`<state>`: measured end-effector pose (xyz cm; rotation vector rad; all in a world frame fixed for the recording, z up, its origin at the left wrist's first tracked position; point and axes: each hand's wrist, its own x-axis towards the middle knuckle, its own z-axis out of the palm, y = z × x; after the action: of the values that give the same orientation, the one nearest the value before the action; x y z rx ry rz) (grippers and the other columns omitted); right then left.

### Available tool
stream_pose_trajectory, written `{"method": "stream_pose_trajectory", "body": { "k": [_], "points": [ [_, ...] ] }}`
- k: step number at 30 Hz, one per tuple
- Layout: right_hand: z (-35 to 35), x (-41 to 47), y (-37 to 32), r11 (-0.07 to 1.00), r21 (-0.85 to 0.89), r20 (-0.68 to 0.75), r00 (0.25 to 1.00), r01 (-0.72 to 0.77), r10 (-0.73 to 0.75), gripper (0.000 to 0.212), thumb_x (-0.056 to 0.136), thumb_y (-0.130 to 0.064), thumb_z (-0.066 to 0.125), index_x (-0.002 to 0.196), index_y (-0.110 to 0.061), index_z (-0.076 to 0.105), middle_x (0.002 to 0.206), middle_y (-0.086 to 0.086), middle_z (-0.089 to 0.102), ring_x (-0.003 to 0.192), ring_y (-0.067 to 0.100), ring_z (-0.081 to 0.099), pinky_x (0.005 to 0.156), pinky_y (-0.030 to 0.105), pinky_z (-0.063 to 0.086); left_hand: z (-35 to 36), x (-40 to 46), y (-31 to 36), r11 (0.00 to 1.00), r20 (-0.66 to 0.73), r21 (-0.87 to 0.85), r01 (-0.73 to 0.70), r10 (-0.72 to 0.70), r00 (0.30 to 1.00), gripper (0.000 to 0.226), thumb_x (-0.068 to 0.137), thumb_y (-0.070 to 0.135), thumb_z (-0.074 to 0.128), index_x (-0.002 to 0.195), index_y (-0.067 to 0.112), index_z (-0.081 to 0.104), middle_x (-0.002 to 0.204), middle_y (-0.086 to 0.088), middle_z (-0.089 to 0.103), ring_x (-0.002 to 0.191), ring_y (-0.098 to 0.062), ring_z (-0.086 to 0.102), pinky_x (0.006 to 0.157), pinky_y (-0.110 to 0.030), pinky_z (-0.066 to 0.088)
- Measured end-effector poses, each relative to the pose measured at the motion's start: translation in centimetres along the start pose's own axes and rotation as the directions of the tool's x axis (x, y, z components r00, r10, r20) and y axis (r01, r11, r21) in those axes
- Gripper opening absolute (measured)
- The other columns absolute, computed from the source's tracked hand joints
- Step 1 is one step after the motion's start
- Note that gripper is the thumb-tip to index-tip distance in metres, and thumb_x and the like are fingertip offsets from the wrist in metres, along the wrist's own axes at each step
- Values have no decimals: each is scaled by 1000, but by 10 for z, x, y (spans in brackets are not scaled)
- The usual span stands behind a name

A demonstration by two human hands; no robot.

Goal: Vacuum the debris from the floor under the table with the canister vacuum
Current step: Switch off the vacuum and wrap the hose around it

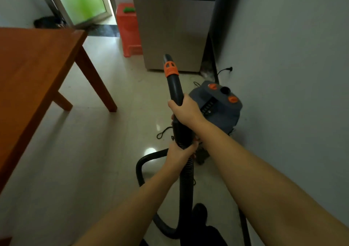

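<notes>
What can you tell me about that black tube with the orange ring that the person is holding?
The wand is a rigid black tube, plastic by its look, with an orange collar near its open tip. It points up and away, off the floor. The right hand grips its middle; the left hand grips lower, where it joins the ribbed black hose, which loops across the pale floor.

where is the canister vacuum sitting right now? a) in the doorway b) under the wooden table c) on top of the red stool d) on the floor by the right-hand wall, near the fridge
d: the canister vacuum stands on the floor against the right-hand wall, just in front of the fridge, well clear of the wooden table.
</notes>
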<state>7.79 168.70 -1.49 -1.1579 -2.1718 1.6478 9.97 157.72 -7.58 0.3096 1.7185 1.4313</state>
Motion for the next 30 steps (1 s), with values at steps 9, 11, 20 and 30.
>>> {"method": "stream_pose_trajectory", "body": {
  "k": [9,11,20,30],
  "points": [
    [-111,31,26,998,61,19,1000,1,-2,27,92,-31,56,112,-15,46,75,1,61,66,11,61,58,23,46,106,30,33,995,-24,96,22,-20,1000,14,82,8,65,91,15,56,78,-11,62,70,-22,61,68,-37,53],
    [-117,46,25,996,91,29,1000,-5,2,29,92,-31,56,114,-13,47,76,5,64,63,13,63,52,17,47,112,42,39,996,-38,90,18,-15,999,16,82,7,64,93,16,56,77,-9,62,67,-19,60,64,-33,52],
    [-166,135,41,982,169,85,994,-87,74,48,95,-53,42,117,-11,55,98,8,65,89,22,65,80,36,55,142,129,71,996,-141,91,11,2,990,27,81,10,65,106,16,55,76,1,60,68,-13,58,59,-25,46],
    [-242,258,212,771,95,31,776,-629,629,28,99,-26,46,93,0,54,77,15,56,59,24,56,45,28,46,176,212,40,969,-375,-55,240,-243,895,26,84,15,65,109,14,57,95,-9,64,89,-23,62,83,-39,52]
  ]
}}
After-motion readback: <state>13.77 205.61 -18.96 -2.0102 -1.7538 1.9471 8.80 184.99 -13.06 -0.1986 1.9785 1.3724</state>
